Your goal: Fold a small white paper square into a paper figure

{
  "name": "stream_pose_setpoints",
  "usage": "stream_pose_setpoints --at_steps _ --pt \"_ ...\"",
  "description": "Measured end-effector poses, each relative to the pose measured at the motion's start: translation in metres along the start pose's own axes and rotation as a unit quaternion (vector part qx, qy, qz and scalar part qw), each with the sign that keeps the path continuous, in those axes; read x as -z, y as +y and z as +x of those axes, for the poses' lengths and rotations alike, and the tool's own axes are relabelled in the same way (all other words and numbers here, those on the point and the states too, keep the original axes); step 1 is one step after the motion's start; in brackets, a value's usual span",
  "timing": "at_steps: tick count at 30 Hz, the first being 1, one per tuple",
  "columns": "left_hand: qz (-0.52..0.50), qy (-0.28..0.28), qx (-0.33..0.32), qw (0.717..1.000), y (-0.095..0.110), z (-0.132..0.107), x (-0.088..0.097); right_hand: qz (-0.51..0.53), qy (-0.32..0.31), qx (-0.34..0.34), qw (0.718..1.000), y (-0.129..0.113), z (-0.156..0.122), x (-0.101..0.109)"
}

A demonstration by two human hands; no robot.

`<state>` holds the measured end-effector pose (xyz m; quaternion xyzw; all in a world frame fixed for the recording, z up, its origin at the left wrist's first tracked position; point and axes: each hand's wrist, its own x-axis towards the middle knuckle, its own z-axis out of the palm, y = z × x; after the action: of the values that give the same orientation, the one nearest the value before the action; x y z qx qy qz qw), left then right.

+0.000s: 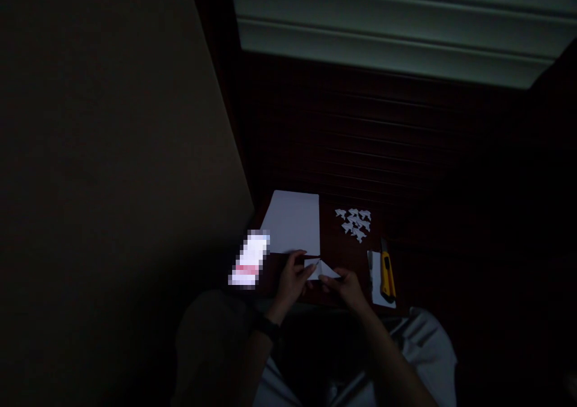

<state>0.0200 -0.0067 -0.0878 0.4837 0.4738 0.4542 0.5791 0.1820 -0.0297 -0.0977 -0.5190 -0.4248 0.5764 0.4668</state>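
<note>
A small white folded paper piece lies between both my hands over the near edge of a dark wooden table. My left hand pinches its left side with curled fingers. Its right side is pinched by my right hand. A dark watch sits on my left wrist. The room is very dim.
A stack of white paper sheets lies behind my hands. Several small folded paper figures cluster at the back right. A yellow utility knife rests on a white strip at the right. A bright blurred rectangle is at the left.
</note>
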Motion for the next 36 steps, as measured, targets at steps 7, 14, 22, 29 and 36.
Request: stream_pose_setpoints --at_steps 7,14,22,29,36 --pt "0.046 -0.075 0.025 0.996 -0.003 0.003 0.006 -0.001 -0.043 0.005 0.999 -0.002 -0.002 0.001" --pt "-0.048 -0.100 0.064 0.992 0.006 0.001 0.015 0.049 -0.066 0.015 0.997 -0.002 -0.002 0.006" --pt "-0.095 -0.093 0.098 0.986 0.007 0.001 0.015 0.007 -0.095 0.029 0.995 -0.012 -0.004 0.004" --pt "-0.144 -0.100 0.101 0.979 0.012 0.002 0.016 0.001 -0.117 0.025 0.993 -0.010 -0.003 0.006" --pt "-0.103 -0.111 0.073 0.986 0.009 0.003 0.014 -0.038 -0.141 0.045 0.988 -0.020 -0.008 0.000"
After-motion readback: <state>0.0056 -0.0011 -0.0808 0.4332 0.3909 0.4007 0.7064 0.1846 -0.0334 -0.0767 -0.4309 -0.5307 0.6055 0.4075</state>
